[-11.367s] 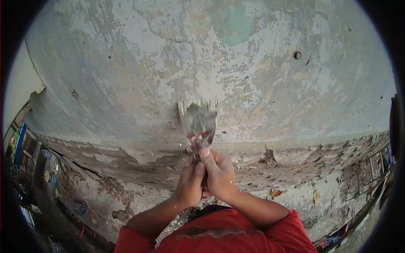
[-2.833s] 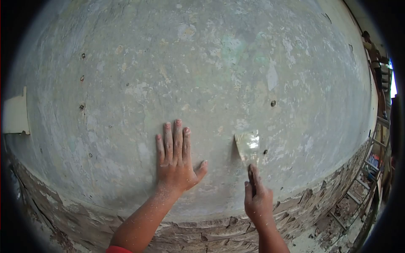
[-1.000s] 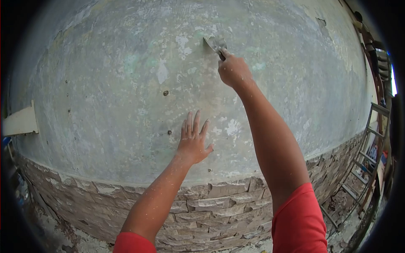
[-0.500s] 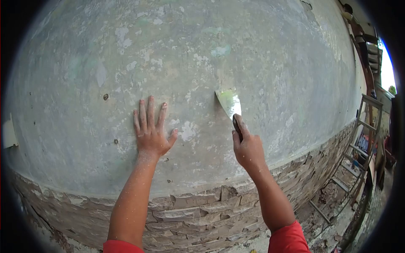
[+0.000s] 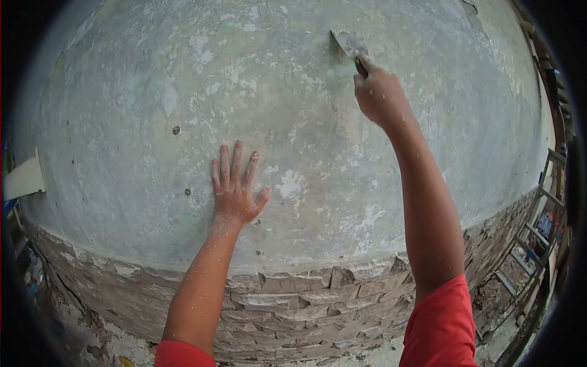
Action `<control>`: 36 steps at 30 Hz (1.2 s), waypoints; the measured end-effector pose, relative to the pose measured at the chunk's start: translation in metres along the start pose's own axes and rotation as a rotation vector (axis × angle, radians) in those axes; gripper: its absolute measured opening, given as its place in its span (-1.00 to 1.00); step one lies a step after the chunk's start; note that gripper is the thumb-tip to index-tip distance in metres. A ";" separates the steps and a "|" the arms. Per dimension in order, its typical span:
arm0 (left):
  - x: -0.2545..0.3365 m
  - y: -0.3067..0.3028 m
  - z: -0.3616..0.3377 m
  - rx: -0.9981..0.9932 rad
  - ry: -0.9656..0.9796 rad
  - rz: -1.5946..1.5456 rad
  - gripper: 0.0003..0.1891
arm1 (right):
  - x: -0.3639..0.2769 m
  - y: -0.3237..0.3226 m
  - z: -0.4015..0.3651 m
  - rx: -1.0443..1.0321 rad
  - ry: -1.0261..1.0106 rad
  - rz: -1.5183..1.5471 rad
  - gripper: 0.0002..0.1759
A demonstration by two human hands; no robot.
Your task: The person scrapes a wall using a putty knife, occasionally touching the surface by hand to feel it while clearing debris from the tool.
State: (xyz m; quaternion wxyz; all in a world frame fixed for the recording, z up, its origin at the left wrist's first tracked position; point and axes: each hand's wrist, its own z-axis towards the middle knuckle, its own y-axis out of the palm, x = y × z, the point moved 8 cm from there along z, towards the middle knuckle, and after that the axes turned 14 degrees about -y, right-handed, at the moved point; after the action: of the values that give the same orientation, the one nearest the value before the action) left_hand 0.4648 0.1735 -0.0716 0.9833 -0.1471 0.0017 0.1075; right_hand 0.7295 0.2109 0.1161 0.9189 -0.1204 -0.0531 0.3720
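My left hand (image 5: 235, 192) lies flat on the wall (image 5: 140, 202), its dusty fingers spread and pointing up. High on the same wall, my right hand (image 5: 384, 95) is wrapped around the dark handle of a putty knife (image 5: 351, 44). The wide metal blade points up and to the left, and its edge appears to meet the wall. Blotchy grey-green paint with whitish worn patches covers the wall. White flecks dot both forearms.
Rough stone cladding (image 5: 293, 306) runs along the wall's base. A ladder (image 5: 520, 260) leans at the far right. On the left edge, a pale panel (image 5: 25, 178) juts out. Debris lies on the ground (image 5: 104, 342).
My right hand has moved the putty knife upward along the wall, with the arm stretched out. My left hand keeps its flat place on the wall; the view has turned slightly left.
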 end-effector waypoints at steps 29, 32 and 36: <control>-0.019 -0.025 -0.019 -0.203 0.137 -0.120 -0.38 | -0.059 0.083 -0.214 -0.209 0.110 0.177 -0.34; -0.056 -0.048 -0.031 -0.208 0.220 -0.158 -0.52 | -0.113 0.105 -0.261 -0.381 0.066 0.248 -0.31; -0.162 -0.074 -0.029 -0.214 -0.069 0.018 -0.43 | -0.154 0.124 -0.250 -0.386 0.084 0.213 -0.31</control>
State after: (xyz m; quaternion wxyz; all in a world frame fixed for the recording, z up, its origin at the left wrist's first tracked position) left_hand 0.3232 0.0622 -0.0723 0.9603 -0.2476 -0.0425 0.1210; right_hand 0.5826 0.1441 -0.1586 0.8359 -0.3143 -0.0719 0.4443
